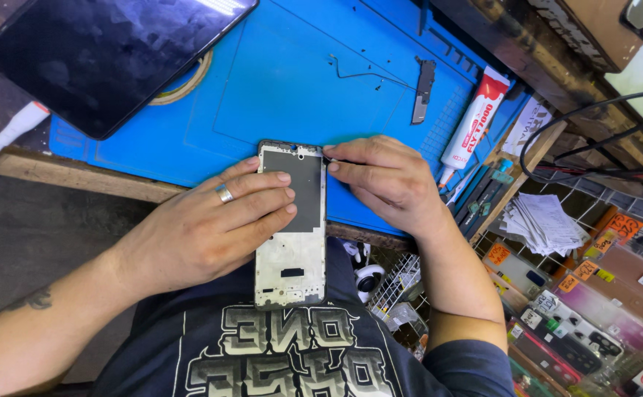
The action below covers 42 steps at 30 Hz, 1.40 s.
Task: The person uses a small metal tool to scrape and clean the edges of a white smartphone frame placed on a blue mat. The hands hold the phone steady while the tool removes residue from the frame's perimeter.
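Phone frame [292, 228] on mat [284, 81] edge; tablet [108, 51] behind-left.

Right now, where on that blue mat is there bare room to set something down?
The blue mat is bare between the dark tablet and the small black part. It is crowded on the right by the glue tube, and near the phone frame under both hands.

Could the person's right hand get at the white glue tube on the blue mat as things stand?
Probably yes: the glue tube lies just beyond the right hand, with only bare blue mat between them.
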{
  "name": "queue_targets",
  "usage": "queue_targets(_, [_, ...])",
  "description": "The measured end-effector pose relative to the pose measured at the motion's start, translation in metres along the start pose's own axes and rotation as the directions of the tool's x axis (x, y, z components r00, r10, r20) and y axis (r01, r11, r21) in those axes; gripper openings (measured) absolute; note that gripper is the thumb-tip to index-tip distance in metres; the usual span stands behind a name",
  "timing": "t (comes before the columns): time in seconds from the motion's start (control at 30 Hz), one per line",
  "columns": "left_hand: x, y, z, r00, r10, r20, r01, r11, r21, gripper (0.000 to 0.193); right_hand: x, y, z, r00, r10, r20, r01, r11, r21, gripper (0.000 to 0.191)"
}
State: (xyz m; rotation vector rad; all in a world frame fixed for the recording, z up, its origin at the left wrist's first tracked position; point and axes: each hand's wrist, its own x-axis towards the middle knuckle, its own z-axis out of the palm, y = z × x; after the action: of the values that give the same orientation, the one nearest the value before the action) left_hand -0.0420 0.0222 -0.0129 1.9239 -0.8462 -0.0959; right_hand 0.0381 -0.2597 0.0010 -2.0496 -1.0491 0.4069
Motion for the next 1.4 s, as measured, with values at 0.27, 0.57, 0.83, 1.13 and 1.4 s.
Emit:
queue_targets(0.27, [0.000, 0.001, -0.001, 1.000, 0.001, 0.002, -0.001, 1.000, 0.002, 0.042, 0.004, -0.003, 0.000, 0.999, -0.033, 0.019, 0.033, 0.999, -0.003, 0.025])
queue_targets(0.57, [0.000, 0.000, 0.000, 1.000, 0.006, -0.001, -0.006, 1.000, 0.011, 0.041, -0.001, -0.002, 0.000, 1.000, 0.014, 0.006, -0.014, 1.000, 0.010, 0.023])
queue_targets(0.83, [-0.001, 0.001, 0.001, 1.000, 0.009, -0.012, -0.008, 0.999, 0.036, 0.038, -0.020, -0.003, 0.005, 0.882, 0.374, -0.287, -0.264, 0.896, 0.358, 0.019])
queue_targets(1.13, [-0.001, 0.001, 0.000, 1.000, 0.022, -0.014, -0.021, 0.998, 0.056, 0.039, -0.002, -0.023, 0.003, 0.961, 0.215, -0.175, -0.238, 0.964, -0.122, 0.017])
queue_targets(1.4, [0.000, 0.001, 0.001, 0.999, 0.034, -0.025, -0.032, 0.998, 0.060, 0.038, 0.034, -0.031, 0.004, 0.999, 0.029, 0.031, -0.015, 0.922, -0.386, 0.027])
